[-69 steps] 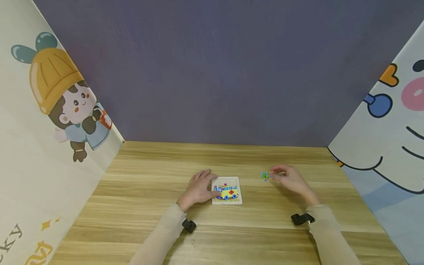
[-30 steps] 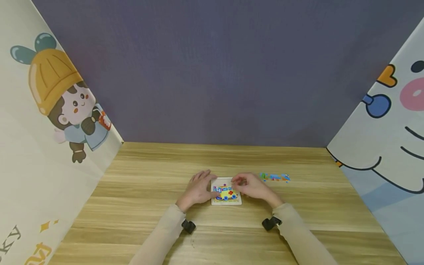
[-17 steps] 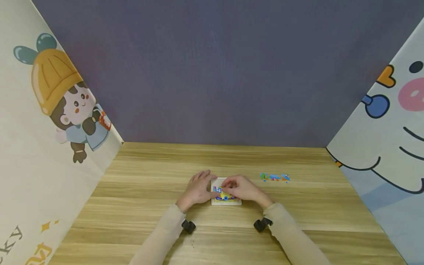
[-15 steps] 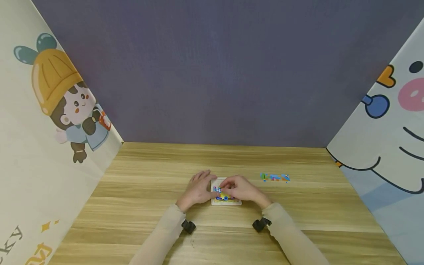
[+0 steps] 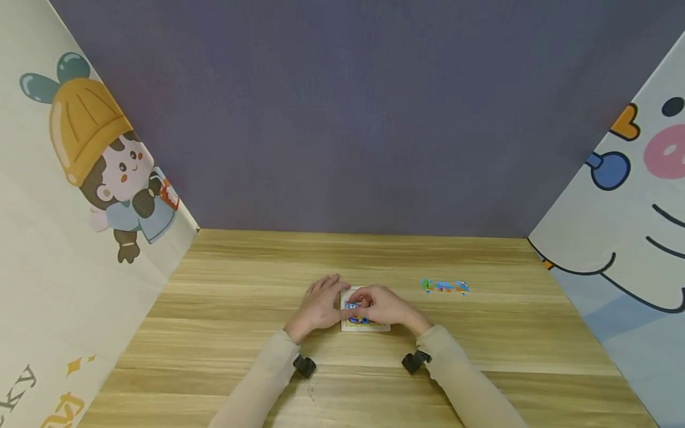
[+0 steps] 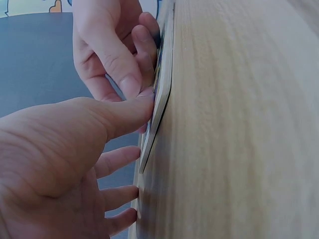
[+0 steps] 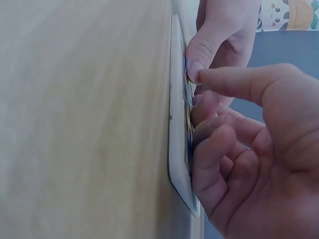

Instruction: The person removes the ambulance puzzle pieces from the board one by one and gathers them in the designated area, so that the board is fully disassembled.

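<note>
A white-framed puzzle board [image 5: 350,327] with a yellow, blue and red vehicle picture lies flat on the table, its bare top strip partly covered by hands. My left hand [image 5: 319,306] rests at the board's left side, thumb on the picture and the other fingers spread towards its upper corner. Over the picture, my right hand [image 5: 382,306] has curled fingers touching the pieces. In the right wrist view its thumb [image 7: 239,84] meets the left thumb. Whether a piece is pinched there is hidden. Several inches right of the board lie 3 loose puzzle pieces [image 5: 444,286] in a row.
The wood-grain table [image 5: 257,261] runs back to a dark blue-grey wall [image 5: 353,119]. White panels with cartoon prints, a child [image 5: 128,166] and a pink-cheeked figure [image 5: 663,148], flank it. Black wrist cameras [image 5: 306,365] sit on both sleeves.
My right hand has left the loose pieces, crossed to the board and shifted further left over the picture. The left hand has stayed at the board's left side.
</note>
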Available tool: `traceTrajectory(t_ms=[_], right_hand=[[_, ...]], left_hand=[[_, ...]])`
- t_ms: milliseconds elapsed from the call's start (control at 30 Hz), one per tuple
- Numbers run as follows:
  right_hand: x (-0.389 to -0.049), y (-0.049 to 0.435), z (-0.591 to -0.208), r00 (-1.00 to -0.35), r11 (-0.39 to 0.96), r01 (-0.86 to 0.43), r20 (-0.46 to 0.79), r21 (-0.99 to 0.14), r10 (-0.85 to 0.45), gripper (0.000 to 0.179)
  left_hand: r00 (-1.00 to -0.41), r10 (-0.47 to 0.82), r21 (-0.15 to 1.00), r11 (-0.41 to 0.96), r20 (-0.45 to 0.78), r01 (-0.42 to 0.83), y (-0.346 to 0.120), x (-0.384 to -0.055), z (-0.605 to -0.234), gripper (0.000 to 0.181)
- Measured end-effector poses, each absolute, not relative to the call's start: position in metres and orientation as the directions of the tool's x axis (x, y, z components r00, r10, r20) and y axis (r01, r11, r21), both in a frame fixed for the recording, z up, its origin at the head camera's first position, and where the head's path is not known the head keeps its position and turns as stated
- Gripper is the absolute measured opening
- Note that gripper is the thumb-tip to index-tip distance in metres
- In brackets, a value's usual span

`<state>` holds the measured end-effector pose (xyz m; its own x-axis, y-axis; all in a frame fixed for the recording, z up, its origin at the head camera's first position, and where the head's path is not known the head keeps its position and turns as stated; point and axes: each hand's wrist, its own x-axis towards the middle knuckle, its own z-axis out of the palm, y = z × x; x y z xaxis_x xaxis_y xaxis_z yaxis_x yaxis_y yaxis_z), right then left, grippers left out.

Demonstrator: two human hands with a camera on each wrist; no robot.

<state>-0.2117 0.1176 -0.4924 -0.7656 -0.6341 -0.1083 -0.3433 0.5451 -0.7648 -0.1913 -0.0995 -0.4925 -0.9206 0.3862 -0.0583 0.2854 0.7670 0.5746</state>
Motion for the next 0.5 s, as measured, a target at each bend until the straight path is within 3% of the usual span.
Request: traceTrajectory(t_ms=[500], right_hand=[[-0.2136, 0.1173, -0.4924, -0.794, 0.555, -0.235, -0.171, -0.798, -0.583, 0.043]], left_hand=[[-0.92, 0.387, 0.591, 0.756, -0.06, 0.28, -0.0999, -0.1925, -0.4938, 0.061]])
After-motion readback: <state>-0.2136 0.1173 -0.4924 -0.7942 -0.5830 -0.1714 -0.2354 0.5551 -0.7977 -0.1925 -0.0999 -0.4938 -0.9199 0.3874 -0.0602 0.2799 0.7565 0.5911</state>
